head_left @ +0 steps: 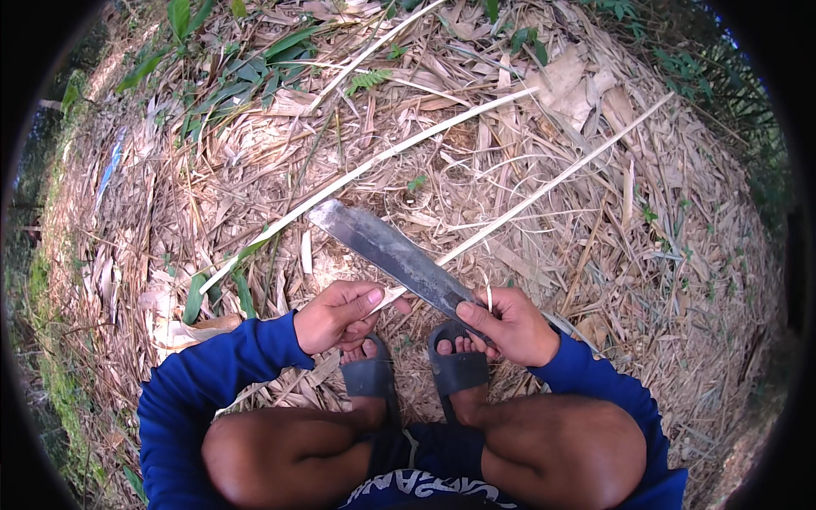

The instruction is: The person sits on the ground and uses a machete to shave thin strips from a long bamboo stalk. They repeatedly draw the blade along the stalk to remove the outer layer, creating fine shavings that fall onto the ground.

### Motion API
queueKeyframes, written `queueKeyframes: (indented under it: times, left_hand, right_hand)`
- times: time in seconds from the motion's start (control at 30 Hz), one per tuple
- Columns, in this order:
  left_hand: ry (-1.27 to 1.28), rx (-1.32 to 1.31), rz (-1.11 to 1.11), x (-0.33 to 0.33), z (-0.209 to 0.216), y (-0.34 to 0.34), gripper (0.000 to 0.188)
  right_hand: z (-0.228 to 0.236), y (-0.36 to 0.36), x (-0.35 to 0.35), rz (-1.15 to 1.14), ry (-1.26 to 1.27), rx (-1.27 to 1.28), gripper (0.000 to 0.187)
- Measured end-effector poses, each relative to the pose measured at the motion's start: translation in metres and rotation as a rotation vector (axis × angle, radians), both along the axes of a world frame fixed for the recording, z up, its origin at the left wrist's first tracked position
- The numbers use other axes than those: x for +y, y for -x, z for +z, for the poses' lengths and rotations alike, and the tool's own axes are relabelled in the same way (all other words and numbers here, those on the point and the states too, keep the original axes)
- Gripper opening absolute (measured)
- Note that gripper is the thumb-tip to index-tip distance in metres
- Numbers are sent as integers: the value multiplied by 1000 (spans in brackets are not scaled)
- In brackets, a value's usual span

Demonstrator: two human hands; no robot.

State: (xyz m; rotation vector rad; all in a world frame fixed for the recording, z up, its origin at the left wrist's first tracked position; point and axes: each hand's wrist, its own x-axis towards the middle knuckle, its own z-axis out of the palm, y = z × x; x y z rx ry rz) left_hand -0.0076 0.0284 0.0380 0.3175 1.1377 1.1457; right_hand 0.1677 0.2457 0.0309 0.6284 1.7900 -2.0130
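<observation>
My right hand (512, 325) grips a machete (387, 248) near the base of its wide dark blade, with the thumb lying on the flat. The blade slants up and left, and its broad, worn tip is the far end. My left hand (342, 316) pinches the near end of a thin pale strip (561, 178), which looks like split bamboo. This strip passes behind the blade and runs off to the far right. A thin pale curl (489, 296) shows beside my right fingers. The machete's handle is mostly hidden by my right hand.
Another pale strip (399, 149) lies across the ground beyond the blade, and a third strip (365, 58) is farther off. Dry leaves and fine shavings (527, 204) cover the soil. Green leaves (246, 76) grow at the far left. Dark sandals (371, 374) are on my feet below my hands.
</observation>
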Motion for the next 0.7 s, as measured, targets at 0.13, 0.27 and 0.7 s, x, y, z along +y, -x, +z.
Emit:
queueKeyframes:
  times: [0.13, 0.27, 0.7]
  left_hand:
    - [26, -17, 54, 7, -1, -5, 26]
    - [20, 21, 74, 15, -5, -13, 29]
    - [1, 110, 87, 31, -2, -17, 25]
  right_hand:
    - [6, 7, -9, 62, 30, 37, 34]
    - [3, 11, -15, 70, 12, 99, 34]
    - [9, 18, -10, 56, -5, 115, 33]
